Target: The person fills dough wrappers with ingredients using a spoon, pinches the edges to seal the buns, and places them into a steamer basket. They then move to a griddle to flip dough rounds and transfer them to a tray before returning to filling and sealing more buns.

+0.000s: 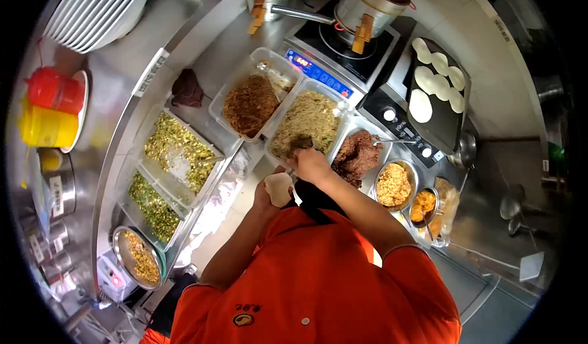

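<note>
My left hand (263, 198) holds a round, pale dough wrapper (279, 189) in its fingers, in front of my chest. Closed around a small flat spatula (301, 142), my right hand (313, 166) is over the near edge of a clear tub of pale, shredded filling (312, 114). The blade is at the filling; the handle is mostly hidden in my fist. Left of that tub is another tub with brown filling (250, 102). To its right, a tray of dark reddish minced filling (358, 154) has a metal spoon in it.
Flat dough rounds (421, 105) lie on a black griddle (438, 130) at right. A pot (373, 13) stands on an induction cooker (306, 38). Bowls of yellow-orange filling (393, 185) sit at right. Tubs of green filling (153, 206) and stacked white plates (101, 7) are at left.
</note>
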A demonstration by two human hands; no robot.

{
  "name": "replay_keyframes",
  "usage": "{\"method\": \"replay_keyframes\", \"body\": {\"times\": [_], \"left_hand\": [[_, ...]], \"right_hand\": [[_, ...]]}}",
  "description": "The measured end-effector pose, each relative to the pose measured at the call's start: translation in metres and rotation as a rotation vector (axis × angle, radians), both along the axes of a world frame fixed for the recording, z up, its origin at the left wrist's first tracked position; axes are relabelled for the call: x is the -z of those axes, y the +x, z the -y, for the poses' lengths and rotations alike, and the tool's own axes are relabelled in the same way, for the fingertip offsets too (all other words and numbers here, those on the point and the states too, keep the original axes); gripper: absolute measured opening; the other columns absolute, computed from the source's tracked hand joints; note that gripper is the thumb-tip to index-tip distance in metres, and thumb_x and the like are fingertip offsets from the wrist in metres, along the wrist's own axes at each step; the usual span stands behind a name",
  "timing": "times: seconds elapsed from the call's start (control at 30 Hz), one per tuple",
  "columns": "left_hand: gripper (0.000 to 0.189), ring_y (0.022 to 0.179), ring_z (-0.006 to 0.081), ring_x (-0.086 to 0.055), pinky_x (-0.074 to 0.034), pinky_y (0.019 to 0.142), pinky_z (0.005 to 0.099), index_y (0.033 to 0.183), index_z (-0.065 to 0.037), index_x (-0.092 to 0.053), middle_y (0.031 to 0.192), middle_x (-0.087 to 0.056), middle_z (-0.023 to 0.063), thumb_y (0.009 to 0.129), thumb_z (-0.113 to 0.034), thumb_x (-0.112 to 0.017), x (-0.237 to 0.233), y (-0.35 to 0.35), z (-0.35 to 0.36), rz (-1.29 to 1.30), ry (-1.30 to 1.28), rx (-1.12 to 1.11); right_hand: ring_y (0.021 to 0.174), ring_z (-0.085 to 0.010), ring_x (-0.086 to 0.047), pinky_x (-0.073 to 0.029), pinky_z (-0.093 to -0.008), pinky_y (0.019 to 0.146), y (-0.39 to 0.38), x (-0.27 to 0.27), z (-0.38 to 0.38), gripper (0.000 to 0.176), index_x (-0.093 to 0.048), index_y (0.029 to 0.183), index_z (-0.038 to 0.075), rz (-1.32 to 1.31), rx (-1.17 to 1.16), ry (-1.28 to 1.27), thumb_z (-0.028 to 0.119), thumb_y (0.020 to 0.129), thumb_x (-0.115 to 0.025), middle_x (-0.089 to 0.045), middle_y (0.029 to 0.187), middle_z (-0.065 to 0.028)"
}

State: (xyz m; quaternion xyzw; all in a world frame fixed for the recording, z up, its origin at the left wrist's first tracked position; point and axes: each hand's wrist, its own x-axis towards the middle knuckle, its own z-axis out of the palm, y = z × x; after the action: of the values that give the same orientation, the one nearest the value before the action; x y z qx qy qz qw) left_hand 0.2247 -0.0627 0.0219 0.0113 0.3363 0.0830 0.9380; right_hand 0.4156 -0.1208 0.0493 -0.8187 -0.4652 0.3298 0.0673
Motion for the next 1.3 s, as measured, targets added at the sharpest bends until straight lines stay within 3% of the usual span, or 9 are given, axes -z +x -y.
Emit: {"method": "replay_keyframes", "body": {"times": [0.3,0.47,0.67,0.73,0.87,0.9,0.93,1.03,1.3], "left_hand": [[0.047,0.092,0.0322,-0.067,-0.058,0.082,0.0405,0.123,0.001,-0.060,0.105,-0.068,0.0154,0.105,-0.033,-0.033,-0.022,0.000,-0.013,-0.096,0.043,0.002],[0.050,0.098,0.0306,-0.067,-0.055,0.090,0.0402,0.118,0.002,-0.061,0.105,-0.069,0.0163,0.108,-0.039,-0.034,-0.007,-0.018,-0.023,-0.016,0.213,0.080],[0.046,0.106,0.0264,-0.065,-0.056,0.091,0.0419,0.128,-0.001,-0.059,0.119,-0.067,0.0141,0.107,-0.034,-0.036,-0.038,-0.025,-0.025,-0.150,0.191,-0.001],[0.046,0.103,0.0263,-0.066,-0.057,0.089,0.0422,0.130,-0.002,-0.059,0.119,-0.067,0.0139,0.106,-0.035,-0.038,-0.008,-0.032,-0.022,-0.045,0.191,-0.034],[0.042,0.095,0.0281,-0.068,-0.058,0.084,0.0412,0.120,0.001,-0.062,0.106,-0.070,0.0123,0.106,-0.029,-0.037,-0.051,-0.022,-0.014,-0.133,0.060,-0.135],[0.043,0.096,0.0291,-0.067,-0.057,0.086,0.0422,0.121,0.003,-0.061,0.106,-0.069,0.0136,0.106,-0.029,-0.037,-0.047,-0.026,-0.013,-0.056,0.050,-0.124],[0.043,0.096,0.0291,-0.067,-0.057,0.086,0.0422,0.121,0.003,-0.061,0.106,-0.069,0.0136,0.106,-0.029,-0.037,-0.043,-0.028,-0.010,-0.056,0.054,-0.129],[0.045,0.096,0.0298,-0.067,-0.057,0.088,0.0428,0.121,0.005,-0.061,0.107,-0.068,0.0153,0.106,-0.030,-0.037,-0.031,-0.035,-0.002,-0.015,-0.006,-0.198],[0.044,0.108,0.0308,-0.066,-0.055,0.096,0.0430,0.127,0.002,-0.058,0.114,-0.067,0.0169,0.104,-0.032,-0.040,-0.058,-0.052,0.003,-0.185,0.153,-0.253]], "right_hand": [[0.088,-0.0408,-0.072,-0.061,-0.0470,0.072,0.028,-0.026,0.043,0.027,-0.063,0.106,-0.008,0.206,0.169,-0.017,0.006,0.082,-0.061,-0.071,0.088,-0.0287],[0.090,-0.0397,-0.073,-0.061,-0.0457,0.078,0.050,-0.011,0.051,0.019,-0.070,0.098,-0.002,0.234,0.166,-0.086,0.006,0.090,-0.056,-0.072,0.099,-0.0249],[0.082,-0.0374,-0.074,-0.061,-0.0443,0.073,0.040,-0.042,0.048,0.016,-0.073,0.088,0.000,0.361,0.073,-0.109,0.008,0.086,-0.059,-0.073,0.086,-0.0218],[0.077,-0.0342,-0.075,-0.061,-0.0433,0.069,0.035,-0.005,0.049,0.016,-0.074,0.085,0.001,0.428,-0.033,-0.068,0.010,0.086,-0.061,-0.073,0.082,-0.0193],[0.070,-0.0315,-0.075,-0.061,-0.0432,0.063,0.034,0.009,0.049,0.016,-0.075,0.083,0.003,0.454,-0.200,-0.065,0.011,0.085,-0.061,-0.073,0.076,-0.0158],[0.090,-0.0336,-0.074,-0.061,-0.0427,0.072,0.035,-0.003,0.045,0.018,-0.076,0.085,0.000,0.360,-0.166,-0.168,0.011,0.086,-0.061,-0.073,0.093,-0.0219],[0.090,-0.0336,-0.074,-0.061,-0.0427,0.072,0.037,-0.002,0.047,0.018,-0.076,0.085,0.000,0.360,-0.171,-0.163,0.011,0.086,-0.061,-0.073,0.093,-0.0219],[0.106,-0.0359,-0.062,-0.047,-0.0477,0.100,0.048,-0.002,0.061,0.022,-0.067,0.103,-0.004,0.481,-0.234,0.127,0.012,0.091,-0.057,-0.064,0.107,-0.0224],[0.102,-0.0420,-0.063,-0.052,-0.0494,0.090,0.115,-0.029,-0.057,0.020,-0.070,0.104,0.001,0.109,-0.021,0.463,0.015,0.094,-0.060,-0.067,0.102,-0.0236]]}}
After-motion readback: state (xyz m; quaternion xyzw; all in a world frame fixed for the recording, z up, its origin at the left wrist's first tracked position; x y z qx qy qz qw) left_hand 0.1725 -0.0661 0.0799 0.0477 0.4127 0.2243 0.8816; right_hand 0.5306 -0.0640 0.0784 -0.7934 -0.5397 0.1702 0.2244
